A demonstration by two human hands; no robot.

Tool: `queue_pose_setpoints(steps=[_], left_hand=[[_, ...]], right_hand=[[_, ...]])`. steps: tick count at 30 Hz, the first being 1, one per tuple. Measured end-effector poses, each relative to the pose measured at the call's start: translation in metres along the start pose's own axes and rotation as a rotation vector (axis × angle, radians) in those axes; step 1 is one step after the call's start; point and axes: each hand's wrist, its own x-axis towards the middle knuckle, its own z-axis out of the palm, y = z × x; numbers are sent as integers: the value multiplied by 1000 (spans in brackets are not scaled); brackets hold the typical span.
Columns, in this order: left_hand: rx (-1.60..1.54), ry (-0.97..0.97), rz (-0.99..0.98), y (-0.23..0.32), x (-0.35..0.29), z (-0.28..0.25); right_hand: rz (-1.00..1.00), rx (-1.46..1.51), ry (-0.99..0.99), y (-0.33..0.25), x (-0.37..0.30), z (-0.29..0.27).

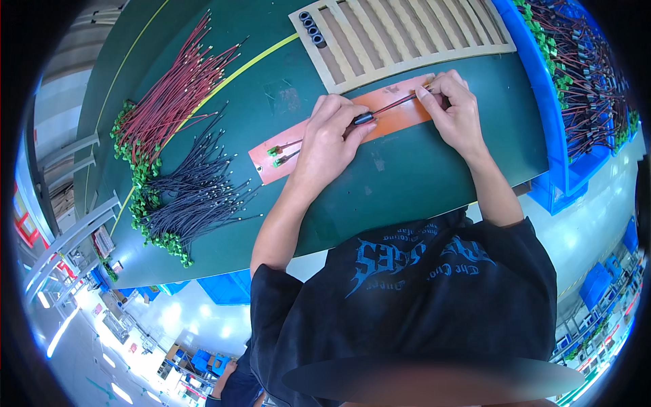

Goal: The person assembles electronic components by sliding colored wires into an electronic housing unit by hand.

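An orange strip board (397,123) lies slantwise on the green table under both hands. My left hand (330,136) is closed, its thumb and fingers pinching a black cylindrical core (364,119) over the board. A red and a black wire (395,104) run out of the core to the right. Their far ends are between the thumb and fingertips of my right hand (453,108), which is closed on them. On the other side of my left hand, two wires end in green connectors (277,156) on the board's left part. My left palm hides the stretch between.
Bundles of red wires (180,88) and black wires (196,190) with green connectors lie at the left. A slotted wooden rack (407,41) holding several black cores (312,30) stands behind the board. At right is a blue bin (553,129) of wired parts.
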Motion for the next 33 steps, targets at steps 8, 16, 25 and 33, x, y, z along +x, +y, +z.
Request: queue_pose_setpoints(steps=[8,16,25,33], left_hand=[[68,40,-23,-5,-8,-3],[28,12,65,0,0,-7],[-80,-809,-31,13,108,16],[-33,-742,-112,21,133,36]], right_hand=[[15,-21,-9,4,1,2],[2,-13,5,3,-3,-3],[72,41,-15,1,-10,-8],[27,46,-23,18,8,-20]])
